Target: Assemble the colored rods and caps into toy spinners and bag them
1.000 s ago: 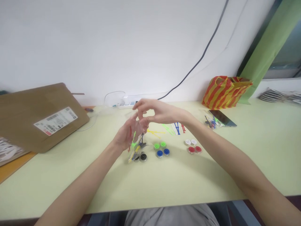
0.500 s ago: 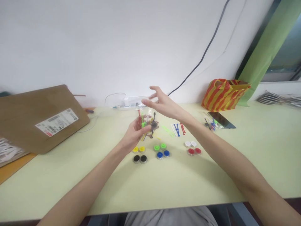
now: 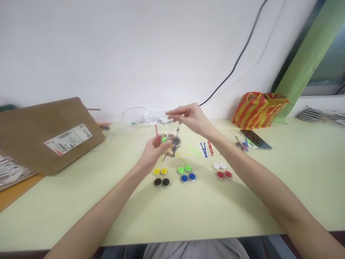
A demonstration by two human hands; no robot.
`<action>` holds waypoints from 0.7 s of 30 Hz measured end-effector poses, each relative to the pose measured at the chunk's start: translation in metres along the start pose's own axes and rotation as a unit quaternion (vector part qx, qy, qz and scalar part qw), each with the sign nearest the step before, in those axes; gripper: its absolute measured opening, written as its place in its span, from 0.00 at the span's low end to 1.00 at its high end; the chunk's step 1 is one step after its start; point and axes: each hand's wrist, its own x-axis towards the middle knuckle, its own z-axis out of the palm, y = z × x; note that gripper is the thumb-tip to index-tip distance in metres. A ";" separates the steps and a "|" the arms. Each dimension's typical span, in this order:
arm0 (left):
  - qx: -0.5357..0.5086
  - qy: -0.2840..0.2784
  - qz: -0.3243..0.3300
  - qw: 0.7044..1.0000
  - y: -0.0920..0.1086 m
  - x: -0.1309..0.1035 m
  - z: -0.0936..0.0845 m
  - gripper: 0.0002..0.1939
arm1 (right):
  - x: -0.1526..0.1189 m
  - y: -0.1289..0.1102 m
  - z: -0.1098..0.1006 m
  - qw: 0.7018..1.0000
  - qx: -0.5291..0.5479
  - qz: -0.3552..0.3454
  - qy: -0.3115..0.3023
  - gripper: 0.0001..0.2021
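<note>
**Clear bag raised in left hand, sorted discs and sticks on table**

Nearest: grey cloth over the lap (image 3: pixel 194 250), below the front edge of the pale table (image 3: pixel 194 212).

Next, discs in pairs: black discs (image 3: pixel 166 182) with yellow discs (image 3: pixel 164 171) behind; blue discs (image 3: pixel 184 178) with green discs (image 3: pixel 188 168) behind; to the right, red discs (image 3: pixel 220 175) with white discs (image 3: pixel 222 166) behind.

Above and beyond the yellow pair, the left hand (image 3: pixel 153 151) grips a clear bag (image 3: pixel 163 136) of small coloured parts, thumb on the front. The right hand (image 3: pixel 192 117) is above the bag to its right, thumb and fingertips close together; cannot tell whether they pinch the thin film.

Sticks behind the discs, left to right: yellow sticks (image 3: pixel 185 154), partly hidden by left hand and bag, green sticks (image 3: pixel 194 151), white sticks (image 3: pixel 200 150), blue sticks (image 3: pixel 204 149), red sticks (image 3: pixel 210 148). Right forearm crosses over the table beside them, blocking part of the view.

Further right: a second bag of parts (image 3: pixel 244 144) against a dark tablet (image 3: pixel 255 139), striped carrier bag (image 3: pixel 258 110) behind. Far left: cardboard parcel (image 3: pixel 35 133). At the wall: power strip (image 3: pixel 145 124), black cable (image 3: pixel 234 68).
</note>
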 end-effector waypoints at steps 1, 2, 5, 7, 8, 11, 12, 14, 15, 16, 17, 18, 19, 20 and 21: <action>-0.008 0.003 0.004 1.000 0.000 0.000 0.000 0.31 | 0.000 -0.001 -0.001 1.000 -0.007 -0.017 -0.003 0.09; -0.020 0.007 0.006 1.000 -0.001 0.001 0.000 0.33 | 0.000 -0.002 -0.003 0.999 -0.014 -0.035 -0.010 0.08; -0.054 0.029 -0.010 0.998 0.000 0.001 0.000 0.34 | 0.000 0.000 -0.008 0.997 -0.026 -0.063 -0.025 0.06; -0.062 0.046 -0.025 0.997 0.002 0.000 0.001 0.30 | 0.001 0.005 -0.010 0.999 -0.019 -0.051 -0.002 0.06; -0.065 0.050 -0.026 0.996 0.003 0.000 0.001 0.28 | 0.002 0.007 -0.010 0.999 -0.015 -0.035 0.015 0.07; -0.075 0.065 -0.002 0.995 0.005 -0.001 0.003 0.24 | 0.002 0.013 -0.008 0.999 0.008 0.035 0.018 0.16; -0.077 0.077 0.008 0.994 0.005 -0.001 0.003 0.24 | 0.002 0.015 -0.007 0.998 0.020 0.062 -0.005 0.19; -0.075 0.100 0.020 0.992 0.004 0.000 0.003 0.24 | 0.001 0.017 -0.004 0.992 0.040 0.105 -0.050 0.20; -0.074 0.109 0.022 0.991 0.003 0.001 0.002 0.24 | 0.001 0.017 -0.003 0.990 0.046 0.117 -0.059 0.18; -0.076 0.113 0.023 0.990 0.002 0.002 0.002 0.23 | 0.001 0.017 -0.002 0.990 0.049 0.122 -0.058 0.15; -0.081 0.113 0.025 0.990 0.001 0.003 0.000 0.23 | 0.001 0.016 0.000 0.990 0.051 0.121 -0.049 0.12; -0.086 0.114 0.028 0.989 0.000 0.004 -0.001 0.22 | 0.001 0.014 0.002 0.991 0.053 0.118 -0.039 0.11; -0.091 0.117 0.032 0.988 -0.001 0.005 -0.003 0.22 | 0.001 0.011 0.003 0.991 0.055 0.117 -0.029 0.10; -0.089 0.124 0.039 0.988 -0.001 0.005 -0.005 0.22 | -0.001 0.006 0.004 0.991 0.059 0.118 -0.023 0.09; -0.078 0.131 0.048 0.987 0.000 0.005 -0.006 0.22 | -0.004 0.000 0.004 0.990 0.064 0.124 -0.019 0.09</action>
